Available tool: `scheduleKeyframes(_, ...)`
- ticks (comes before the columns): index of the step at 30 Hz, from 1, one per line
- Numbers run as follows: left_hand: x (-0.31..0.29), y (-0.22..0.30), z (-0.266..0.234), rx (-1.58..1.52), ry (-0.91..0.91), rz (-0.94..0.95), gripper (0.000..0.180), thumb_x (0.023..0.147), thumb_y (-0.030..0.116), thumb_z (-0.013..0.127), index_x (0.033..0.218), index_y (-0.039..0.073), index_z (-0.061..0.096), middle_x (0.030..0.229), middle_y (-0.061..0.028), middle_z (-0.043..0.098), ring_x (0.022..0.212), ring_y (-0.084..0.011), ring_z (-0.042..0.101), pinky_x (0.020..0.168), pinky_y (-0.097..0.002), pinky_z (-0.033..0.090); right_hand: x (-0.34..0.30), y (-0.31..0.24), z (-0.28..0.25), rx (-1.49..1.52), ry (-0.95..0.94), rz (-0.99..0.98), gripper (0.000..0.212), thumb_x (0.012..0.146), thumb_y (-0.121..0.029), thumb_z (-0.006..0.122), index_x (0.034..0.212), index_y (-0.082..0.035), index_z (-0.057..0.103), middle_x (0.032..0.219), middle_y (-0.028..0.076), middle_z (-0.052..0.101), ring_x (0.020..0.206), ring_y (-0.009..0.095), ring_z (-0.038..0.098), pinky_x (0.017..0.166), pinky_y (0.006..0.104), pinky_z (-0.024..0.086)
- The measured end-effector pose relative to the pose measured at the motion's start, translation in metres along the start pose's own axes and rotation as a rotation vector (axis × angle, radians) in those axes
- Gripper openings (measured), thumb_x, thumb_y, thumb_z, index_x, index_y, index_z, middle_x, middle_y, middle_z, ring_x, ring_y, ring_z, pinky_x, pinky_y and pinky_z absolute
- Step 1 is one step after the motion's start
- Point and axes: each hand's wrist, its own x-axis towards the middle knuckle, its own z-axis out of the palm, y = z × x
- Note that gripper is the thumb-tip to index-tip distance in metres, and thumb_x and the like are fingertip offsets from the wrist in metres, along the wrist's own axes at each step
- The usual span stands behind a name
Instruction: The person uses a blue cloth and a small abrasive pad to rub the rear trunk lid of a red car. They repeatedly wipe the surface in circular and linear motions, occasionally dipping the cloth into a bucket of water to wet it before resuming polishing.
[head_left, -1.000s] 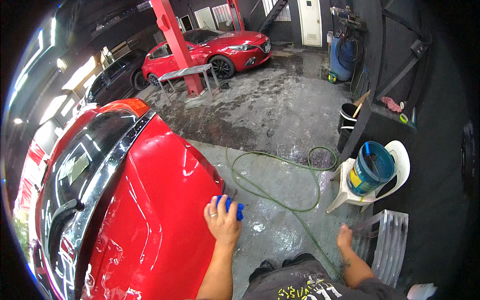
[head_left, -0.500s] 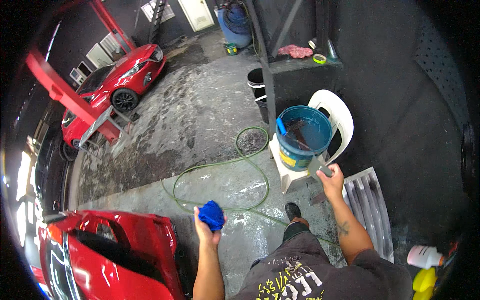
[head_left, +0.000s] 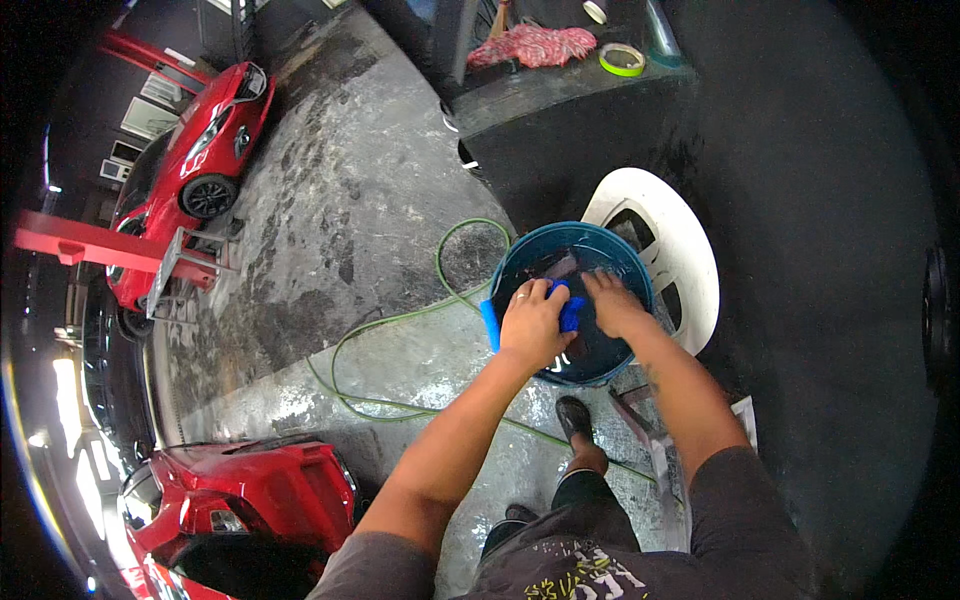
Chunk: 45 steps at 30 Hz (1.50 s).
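Note:
A round blue-green bucket (head_left: 632, 262) of dark water stands before me on a white plastic chair (head_left: 690, 230). My left hand (head_left: 533, 325) reaches over its left side, fingers wrapped round a bright blue cloth (head_left: 572, 313). Inside the same bucket is my right hand (head_left: 612, 302), fingers stretched out and nothing seen in them. Just beyond both hands a flat greyish piece (head_left: 562, 266) shows in the water; I cannot tell its exact kind. A blue bar-shaped handle (head_left: 491, 325) sits at the bucket's left rim.
A green hose (head_left: 370, 402) loops over the wet floor by my feet. A red car body (head_left: 250, 480) is at lower left, with another red car (head_left: 205, 165) farther off beside a red lift post (head_left: 90, 245). A ledge holds a pinkish cloth (head_left: 535, 46) and a tape roll (head_left: 622, 60).
Both hands have come together over the bucket, the left bringing the blue cloth from the left. The grey flat piece has left my right hand. My view has shifted toward the bucket.

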Motion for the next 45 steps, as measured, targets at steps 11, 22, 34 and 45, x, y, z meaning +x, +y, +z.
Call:
scheduleKeyframes(11,0.056,-0.063,0.169,0.361,-0.83,-0.294,0.072,0.114,0.035,0.052,0.181,0.022,0.026,0.187,-0.0131,0.027,0.172,-0.042,0.021,0.13,-0.0749,0.026,0.043,0.021,0.048,-0.024,-0.293,0.051,0.032,0.1,-0.022,0.064,0.123,-0.011,0.082,0.133,0.021,0.078,0.125,0.043,0.075,0.108,0.0529,0.058)
scheduleKeyframes(22,0.035,-0.117,0.242,0.011,-0.484,-0.203,0.061,0.114,0.047,0.048,0.167,0.017,0.056,0.178,-0.0175,0.044,0.164,-0.0407,0.041,0.133,-0.0658,0.03,0.039,0.005,0.034,-0.09,-0.319,-0.012,0.031,0.096,-0.021,0.07,0.12,-0.006,0.084,0.129,0.024,0.079,0.122,0.044,0.076,0.106,0.0535,0.06)
scheduleKeyframes(34,0.088,-0.017,0.036,0.035,-0.783,-0.171,0.061,0.068,0.029,0.099,0.125,0.011,0.084,0.128,-0.0184,0.082,0.124,-0.0362,0.077,0.101,-0.0519,0.063,0.086,0.087,0.103,0.065,-0.187,0.003,0.036,0.104,-0.029,0.065,0.127,-0.006,0.08,0.136,0.03,0.074,0.128,0.048,0.071,0.105,0.053,0.058)
scheduleKeyframes(45,-0.204,-0.065,-0.162,-1.597,0.304,-0.343,0.06,0.095,0.037,0.087,0.146,0.012,0.065,0.132,-0.0109,0.077,0.12,-0.0314,0.076,0.099,-0.0509,0.061,-0.074,0.031,-0.001,1.745,0.072,-0.114,0.085,0.089,-0.008,0.059,0.171,-0.026,0.048,0.154,0.006,0.055,0.123,0.024,0.056,0.101,0.0514,0.054)
